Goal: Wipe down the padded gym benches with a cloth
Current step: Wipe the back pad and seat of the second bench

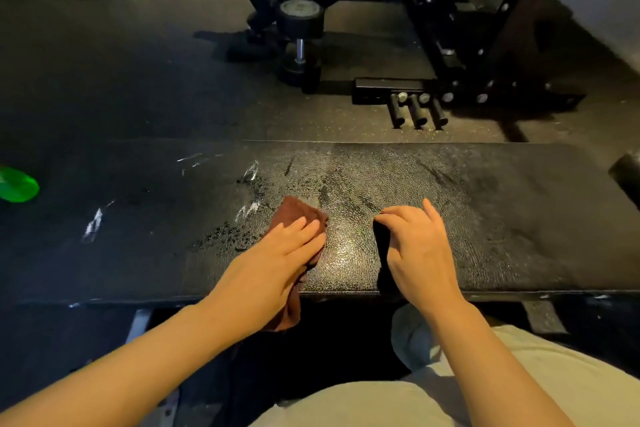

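Left hand [284, 250] lies flat on the brown cloth [298, 215], fingers straight, pressing it onto the padded bench [502, 218]. One end of the cloth hangs off the near edge of the bench, under the wrist. Right hand [415, 246] sits just beside it on the bare pad, fingers bent, fingertips touching the surface. It holds nothing I can see; looks like it's bracing. Hands are apart, with a strip of shiny pad between them.

Step in hand, my read: mid-wipe on this bench. Water beads [225, 234] sit on the pad just left of the cloth, and white streaks [93, 224] further left look untouched. The pad to the right shows a smeared wet sheen, so that side has probably had a pass. Not done.

Next move calls for: sliding the cloth left through the beads and on to the white streaks, keeping flat pressure. Worth bunching the loose end up first, or it'll drag off the edge. The right hand can stay planted.

Around: a dumbbell [300, 42] lies on the floor behind the bench, next to a black rack frame [460, 28]. Something bright green [17, 184] at the far left edge, can't tell what it is.
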Action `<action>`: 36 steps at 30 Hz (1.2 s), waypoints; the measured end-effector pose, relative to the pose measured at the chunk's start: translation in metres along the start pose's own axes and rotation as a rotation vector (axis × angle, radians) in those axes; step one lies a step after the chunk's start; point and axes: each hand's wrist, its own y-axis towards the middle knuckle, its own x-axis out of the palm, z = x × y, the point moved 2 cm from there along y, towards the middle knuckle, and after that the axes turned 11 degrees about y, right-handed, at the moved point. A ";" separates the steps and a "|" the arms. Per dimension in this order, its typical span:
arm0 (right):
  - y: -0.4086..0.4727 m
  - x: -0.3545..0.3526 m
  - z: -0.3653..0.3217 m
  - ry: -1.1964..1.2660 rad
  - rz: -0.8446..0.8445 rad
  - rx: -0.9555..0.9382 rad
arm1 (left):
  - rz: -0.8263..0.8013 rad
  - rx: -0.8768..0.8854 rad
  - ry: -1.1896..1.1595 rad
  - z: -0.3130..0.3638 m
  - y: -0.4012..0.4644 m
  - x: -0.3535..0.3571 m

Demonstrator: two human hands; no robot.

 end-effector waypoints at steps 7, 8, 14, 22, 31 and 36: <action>0.019 0.009 0.008 0.025 -0.016 0.015 | -0.045 0.138 0.006 0.020 0.038 0.008; 0.021 0.009 0.010 0.032 -0.014 0.020 | -0.059 0.153 0.009 0.014 0.031 0.006; 0.031 0.013 0.018 0.063 -0.017 0.021 | -0.049 -0.027 0.039 -0.027 0.059 0.014; 0.029 0.014 0.015 0.062 -0.007 -0.004 | -0.118 0.186 0.020 -0.011 0.040 0.007; 0.028 0.016 0.011 0.077 -0.045 0.011 | -0.135 0.052 0.081 0.002 0.082 0.016; 0.024 0.016 0.019 0.092 -0.034 0.005 | -0.141 -0.080 0.180 -0.036 0.073 0.012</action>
